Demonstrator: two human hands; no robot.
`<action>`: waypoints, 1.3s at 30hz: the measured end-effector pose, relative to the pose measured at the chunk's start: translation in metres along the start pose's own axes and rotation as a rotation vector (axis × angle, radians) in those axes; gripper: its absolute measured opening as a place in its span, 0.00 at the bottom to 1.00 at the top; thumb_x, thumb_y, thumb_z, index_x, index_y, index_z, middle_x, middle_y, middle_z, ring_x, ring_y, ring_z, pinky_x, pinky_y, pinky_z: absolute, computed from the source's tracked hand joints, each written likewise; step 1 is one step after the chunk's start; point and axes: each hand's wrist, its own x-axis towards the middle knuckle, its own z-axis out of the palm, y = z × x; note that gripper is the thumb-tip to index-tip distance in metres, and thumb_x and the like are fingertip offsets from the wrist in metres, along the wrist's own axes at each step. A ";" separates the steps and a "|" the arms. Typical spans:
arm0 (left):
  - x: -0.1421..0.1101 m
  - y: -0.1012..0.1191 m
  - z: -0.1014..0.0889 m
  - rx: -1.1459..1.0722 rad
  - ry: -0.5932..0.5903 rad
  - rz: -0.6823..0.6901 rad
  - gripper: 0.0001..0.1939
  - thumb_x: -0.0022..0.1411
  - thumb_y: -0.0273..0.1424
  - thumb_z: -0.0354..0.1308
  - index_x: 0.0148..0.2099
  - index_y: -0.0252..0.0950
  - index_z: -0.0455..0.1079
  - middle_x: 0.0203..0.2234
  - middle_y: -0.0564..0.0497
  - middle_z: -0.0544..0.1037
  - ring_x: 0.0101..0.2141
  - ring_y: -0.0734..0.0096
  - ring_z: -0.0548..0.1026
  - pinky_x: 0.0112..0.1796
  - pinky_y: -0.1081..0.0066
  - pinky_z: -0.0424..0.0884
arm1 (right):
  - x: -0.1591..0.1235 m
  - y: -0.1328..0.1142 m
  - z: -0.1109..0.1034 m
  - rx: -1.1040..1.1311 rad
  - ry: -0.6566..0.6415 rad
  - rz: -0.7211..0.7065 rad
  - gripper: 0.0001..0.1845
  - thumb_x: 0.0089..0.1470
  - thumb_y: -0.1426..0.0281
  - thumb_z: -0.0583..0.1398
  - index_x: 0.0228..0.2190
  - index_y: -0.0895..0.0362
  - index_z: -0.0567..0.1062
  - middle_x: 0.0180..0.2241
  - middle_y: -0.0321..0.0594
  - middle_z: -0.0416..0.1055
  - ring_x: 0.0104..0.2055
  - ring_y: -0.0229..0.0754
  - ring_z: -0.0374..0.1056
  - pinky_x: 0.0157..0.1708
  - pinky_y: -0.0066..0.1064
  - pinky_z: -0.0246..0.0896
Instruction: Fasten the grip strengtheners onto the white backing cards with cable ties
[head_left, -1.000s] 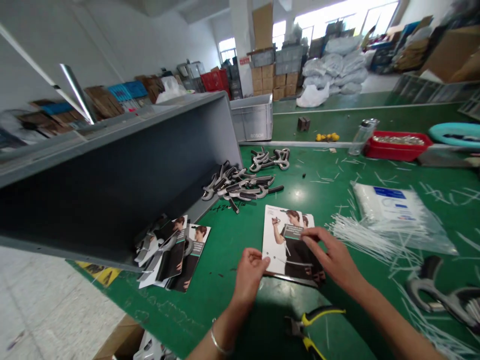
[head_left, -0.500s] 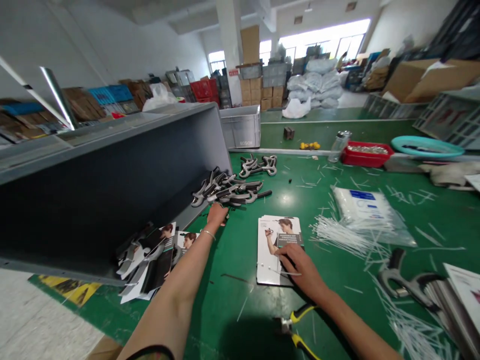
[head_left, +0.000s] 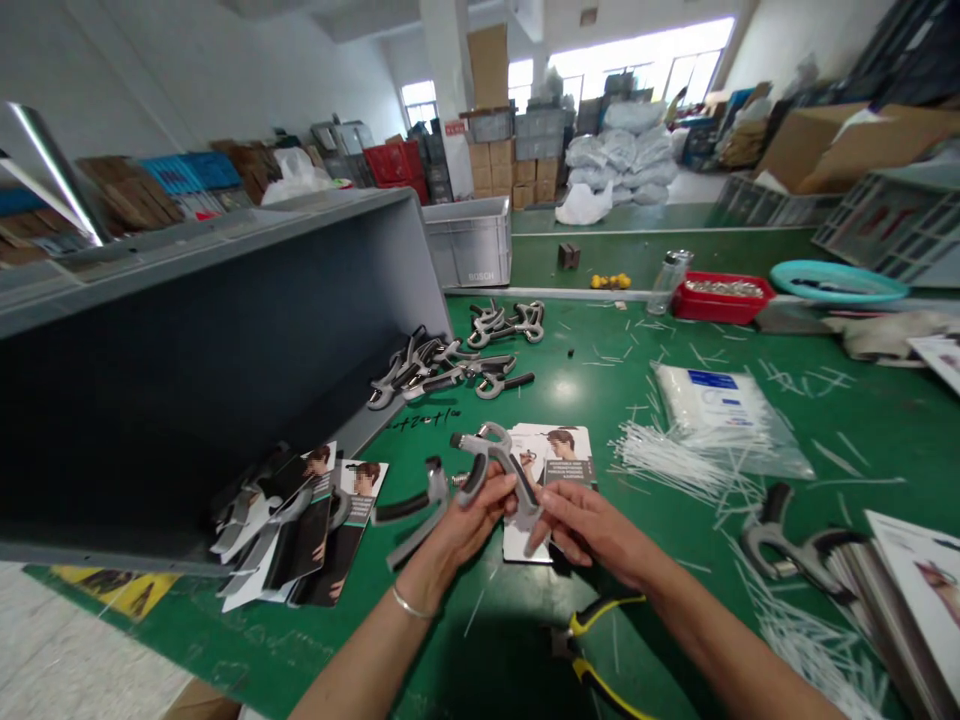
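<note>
My left hand [head_left: 474, 515] is closed around a grey and black hand grip strengthener [head_left: 491, 455], raised over the green table. Fingers of my right hand [head_left: 592, 520] pinch the lower end of its handle. A second hand grip strengthener [head_left: 420, 508] sticks out on the left side of my left hand; how it is held is hidden. Beneath my hands lies a stack of printed cards [head_left: 574, 445], partly covered. Pliers with yellow and black handles [head_left: 592, 650] rest just in front of the stack.
A pile of grip strengtheners [head_left: 420, 370] lies by a tipped grey bin [head_left: 390, 240]. Carded ones [head_left: 300, 530] sit at the bin's front corner. On the right are loose white cable ties [head_left: 667, 460], a bag of ties [head_left: 720, 400] and more cards [head_left: 915, 580]. A red tray [head_left: 724, 305] stands behind.
My left hand has come back from the pile with grip strengtheners and is now over the cards. My right hand has moved from the card stack onto one handle.
</note>
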 end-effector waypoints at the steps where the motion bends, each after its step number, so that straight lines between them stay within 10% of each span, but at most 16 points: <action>1: 0.003 -0.003 0.007 0.030 -0.027 0.022 0.10 0.59 0.34 0.65 0.39 0.33 0.73 0.28 0.53 0.73 0.27 0.79 0.69 0.31 0.76 0.67 | 0.002 -0.001 0.001 0.024 -0.003 0.012 0.20 0.60 0.52 0.58 0.38 0.57 0.68 0.30 0.42 0.78 0.15 0.28 0.50 0.13 0.22 0.41; 11: 0.055 0.030 0.002 0.290 -0.013 0.182 0.30 0.53 0.35 0.68 0.57 0.37 0.65 0.41 0.48 0.77 0.35 0.67 0.77 0.40 0.66 0.74 | -0.004 -0.022 -0.029 -0.066 0.091 0.023 0.20 0.55 0.54 0.63 0.31 0.56 0.64 0.24 0.35 0.74 0.15 0.26 0.48 0.14 0.21 0.38; 19: 0.039 0.004 -0.026 0.806 0.017 0.282 0.10 0.63 0.35 0.59 0.44 0.36 0.75 0.40 0.47 0.79 0.40 0.65 0.76 0.44 0.66 0.70 | -0.024 0.023 -0.029 -0.316 0.229 0.161 0.22 0.55 0.49 0.59 0.28 0.53 0.61 0.20 0.32 0.71 0.13 0.31 0.51 0.14 0.24 0.41; 24: 0.034 0.007 -0.021 1.163 -0.089 0.403 0.07 0.65 0.32 0.57 0.40 0.40 0.77 0.38 0.49 0.80 0.44 0.61 0.72 0.48 0.63 0.65 | -0.042 0.030 -0.025 -1.058 0.571 -0.099 0.15 0.58 0.56 0.60 0.28 0.53 0.70 0.27 0.42 0.72 0.31 0.46 0.68 0.29 0.34 0.60; 27: 0.046 0.009 -0.009 1.191 0.000 0.460 0.11 0.66 0.30 0.53 0.45 0.40 0.76 0.42 0.48 0.79 0.46 0.62 0.72 0.50 0.62 0.64 | -0.034 0.025 -0.020 -1.240 0.564 -0.312 0.07 0.58 0.64 0.61 0.40 0.51 0.74 0.40 0.46 0.72 0.45 0.52 0.66 0.42 0.41 0.64; 39: 0.052 -0.017 0.008 1.103 -0.066 0.538 0.03 0.63 0.28 0.59 0.36 0.39 0.75 0.37 0.50 0.80 0.43 0.64 0.74 0.50 0.63 0.63 | 0.019 0.043 -0.027 -0.906 0.591 -0.494 0.06 0.60 0.66 0.61 0.31 0.52 0.77 0.48 0.42 0.68 0.54 0.51 0.61 0.56 0.48 0.53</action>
